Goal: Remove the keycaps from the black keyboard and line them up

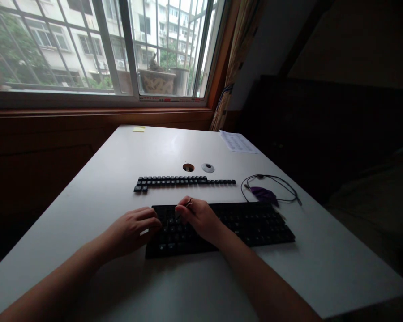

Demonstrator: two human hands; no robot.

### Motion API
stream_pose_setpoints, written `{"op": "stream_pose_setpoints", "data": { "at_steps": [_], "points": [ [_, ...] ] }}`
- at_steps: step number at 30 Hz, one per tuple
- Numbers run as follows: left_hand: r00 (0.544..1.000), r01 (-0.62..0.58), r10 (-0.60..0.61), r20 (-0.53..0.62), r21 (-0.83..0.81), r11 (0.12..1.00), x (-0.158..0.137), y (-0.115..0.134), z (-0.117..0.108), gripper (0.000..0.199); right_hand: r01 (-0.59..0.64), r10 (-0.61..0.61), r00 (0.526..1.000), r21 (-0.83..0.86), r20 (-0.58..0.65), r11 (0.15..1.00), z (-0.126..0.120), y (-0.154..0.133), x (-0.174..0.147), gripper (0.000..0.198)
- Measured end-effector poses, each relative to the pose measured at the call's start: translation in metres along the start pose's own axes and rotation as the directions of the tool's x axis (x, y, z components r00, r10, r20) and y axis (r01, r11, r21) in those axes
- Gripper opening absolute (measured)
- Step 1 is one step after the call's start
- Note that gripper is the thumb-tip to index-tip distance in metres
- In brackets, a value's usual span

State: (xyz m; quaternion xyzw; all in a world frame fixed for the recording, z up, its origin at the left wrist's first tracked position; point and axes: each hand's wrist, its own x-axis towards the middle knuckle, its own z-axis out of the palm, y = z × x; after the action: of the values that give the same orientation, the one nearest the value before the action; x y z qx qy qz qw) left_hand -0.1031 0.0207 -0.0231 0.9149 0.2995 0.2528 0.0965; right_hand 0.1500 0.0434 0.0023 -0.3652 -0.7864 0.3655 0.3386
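A black keyboard [255, 223] lies on the white table [164, 290], with some of its keycaps off at the upper left. My left hand [137, 226] curls its fingers over the keyboard's left edge and holds it there. Above the left part of the keys, my right hand [201, 219] is closed in a pinch around something small and thin that I cannot make out. A dark wire-like curve shows by its index finger. Beyond the keyboard, loose black keycaps [171, 181] lie in rows, with two more keycaps [140, 189] at the left end.
A dark cable [272, 175] loops around a purple cloth-like item [263, 195] behind the keyboard's right end. Farther back are a cable hole [188, 167], its grey round cover [208, 168], a printed sheet [239, 142] and a yellow note [139, 129]. A barred window [130, 53] stands beyond.
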Motion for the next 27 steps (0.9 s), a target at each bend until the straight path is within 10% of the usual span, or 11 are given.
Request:
{"op": "stream_pose_setpoints", "data": {
  "at_steps": [6, 17, 27],
  "points": [
    [1.0, 0.005, -0.005, 0.022, -0.006, 1.0, 0.001, 0.002, -0.002, 0.015, -0.063, 0.066, 0.997, 0.087, -0.032, 0.994, -0.003, 0.01, 0.002, 0.038],
    [1.0, 0.006, -0.006, 0.031, 0.006, 1.0, -0.002, -0.001, 0.002, 0.012, 0.271, -0.253, 0.962, -0.408, 0.1, 0.872, 0.01, -0.025, -0.003, 0.032],
    [0.998, 0.029, -0.029, 0.048, -0.003, 1.0, 0.0, -0.001, -0.001, 0.015, -0.095, 0.093, 0.995, 0.054, 0.032, 0.994, -0.014, 0.014, 0.004, 0.039]
  ]
}}
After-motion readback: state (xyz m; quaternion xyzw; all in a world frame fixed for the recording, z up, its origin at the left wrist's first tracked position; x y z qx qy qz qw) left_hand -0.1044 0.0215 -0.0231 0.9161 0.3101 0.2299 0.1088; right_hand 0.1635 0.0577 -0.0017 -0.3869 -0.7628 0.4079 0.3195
